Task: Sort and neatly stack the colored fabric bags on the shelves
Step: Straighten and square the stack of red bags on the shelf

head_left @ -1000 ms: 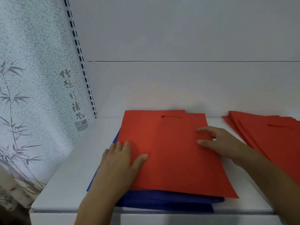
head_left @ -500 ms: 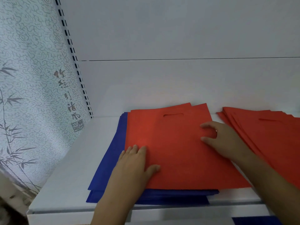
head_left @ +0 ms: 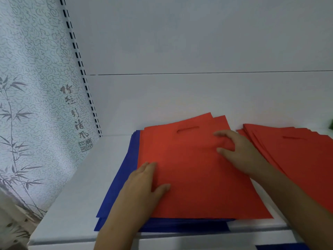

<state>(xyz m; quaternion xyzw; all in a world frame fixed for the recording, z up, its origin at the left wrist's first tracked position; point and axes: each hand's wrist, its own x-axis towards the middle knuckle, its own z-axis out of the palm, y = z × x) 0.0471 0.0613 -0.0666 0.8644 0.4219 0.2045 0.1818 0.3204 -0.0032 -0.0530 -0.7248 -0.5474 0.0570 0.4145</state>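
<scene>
Two red fabric bags (head_left: pixel 194 170) with a cut-out handle lie on top of a stack of blue bags (head_left: pixel 124 174) on the white shelf (head_left: pixel 75 193). My left hand (head_left: pixel 144 188) rests flat on the red bags' near left edge, fingers together. My right hand (head_left: pixel 236 152) presses on their right side with fingers spread, thumb on the fabric. A second pile of red bags (head_left: pixel 295 152) lies fanned out at the right of the shelf, close to my right forearm.
A slotted shelf upright (head_left: pixel 81 73) runs up the back left corner beside a bamboo-print wall covering (head_left: pixel 30 105). The white back panel (head_left: pixel 198 51) stands behind the piles. A blue strip (head_left: pixel 281 247) shows below the shelf's front edge.
The red bags have slid to the right on the blue stack, baring more blue along the left. Both hands moved with them, and a second red bag's corner now shows at the back.
</scene>
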